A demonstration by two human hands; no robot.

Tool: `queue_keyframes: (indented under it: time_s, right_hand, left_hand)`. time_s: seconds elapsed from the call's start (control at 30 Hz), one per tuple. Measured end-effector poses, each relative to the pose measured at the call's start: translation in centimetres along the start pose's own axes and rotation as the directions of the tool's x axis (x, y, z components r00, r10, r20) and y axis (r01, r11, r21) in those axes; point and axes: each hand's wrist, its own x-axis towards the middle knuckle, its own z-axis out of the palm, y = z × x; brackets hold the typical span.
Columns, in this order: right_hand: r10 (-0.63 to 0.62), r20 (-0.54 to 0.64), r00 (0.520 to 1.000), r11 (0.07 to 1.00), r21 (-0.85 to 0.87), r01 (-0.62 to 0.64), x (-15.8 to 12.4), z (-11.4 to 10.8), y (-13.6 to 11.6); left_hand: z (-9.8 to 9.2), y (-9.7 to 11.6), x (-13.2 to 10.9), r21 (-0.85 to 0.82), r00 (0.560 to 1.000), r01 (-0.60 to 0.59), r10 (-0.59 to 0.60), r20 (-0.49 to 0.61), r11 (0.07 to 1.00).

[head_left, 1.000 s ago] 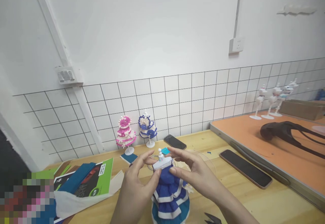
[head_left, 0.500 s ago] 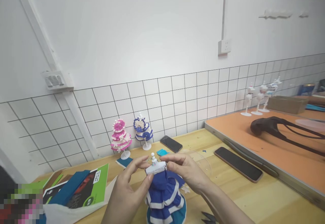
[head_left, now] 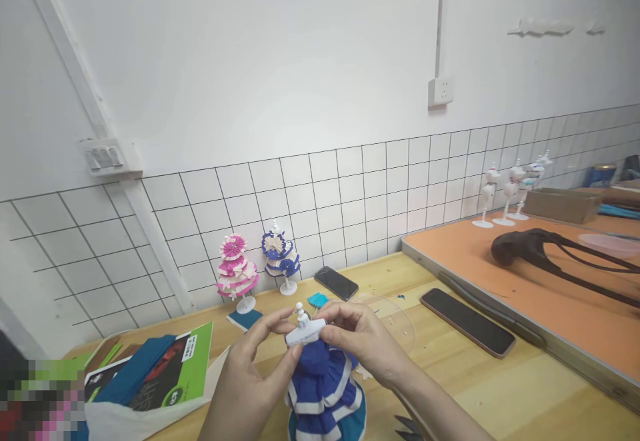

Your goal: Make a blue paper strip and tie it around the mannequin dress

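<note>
A small white dress-form mannequin stands upright at the near middle, with a knobbed neck on top. It wears a tiered blue dress with white stripes and teal at the bottom. My left hand grips its left-side shoulder, thumb in front and fingers behind. At the other shoulder, my right hand pinches the edge with thumb and forefinger. Whether a small piece sits between those fingertips is hidden. Dark scissors lie partly in view below my right forearm.
Behind stand a pink-and-white dressed mannequin and a blue-and-cream one. Phones lie on the wooden table. Paper packets are at left. An orange board at right carries a black strap-like object and bare mannequins.
My right thumb and fingers have come in closer onto the mannequin's shoulder. My left hand keeps its hold. The view has shifted very slightly.
</note>
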Motion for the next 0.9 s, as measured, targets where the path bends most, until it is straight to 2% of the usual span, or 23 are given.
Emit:
queue_keyframes:
  time_s: [0.13,0.33,0.6,0.7,0.8,0.9]
  right_hand:
    - [0.019,0.020,1.000,1.000,-0.012,-0.019,0.2,-0.4,0.2]
    - [0.050,0.028,0.998,0.998,-0.025,-0.049,0.2,-0.6,-0.1]
    - [-0.022,0.027,0.999,0.998,-0.060,0.023,0.3,-0.3,0.1]
    - [-0.069,-0.007,0.998,0.987,-0.144,0.067,0.1,0.0,0.3]
    - [-0.065,-0.074,0.995,0.981,-0.187,0.051,0.0,0.4,0.5]
    - [-0.062,-0.083,0.995,0.979,-0.200,0.045,0.0,0.6,0.5]
  left_hand:
    - [0.1,0.0,-0.1,-0.017,1.000,0.018,-0.019,-0.023,1.000]
    - [-0.1,0.2,0.1,0.016,0.999,0.033,-0.033,0.002,0.999]
    - [-0.2,0.5,0.1,0.010,0.998,0.057,-0.058,0.036,0.998]
    - [-0.2,0.4,0.1,0.020,0.998,0.053,-0.054,0.023,0.998]
    - [-0.2,0.3,0.1,0.024,0.998,0.054,-0.054,0.008,0.998]
    - [-0.2,0.2,0.1,0.031,0.999,0.042,-0.042,-0.007,0.999]
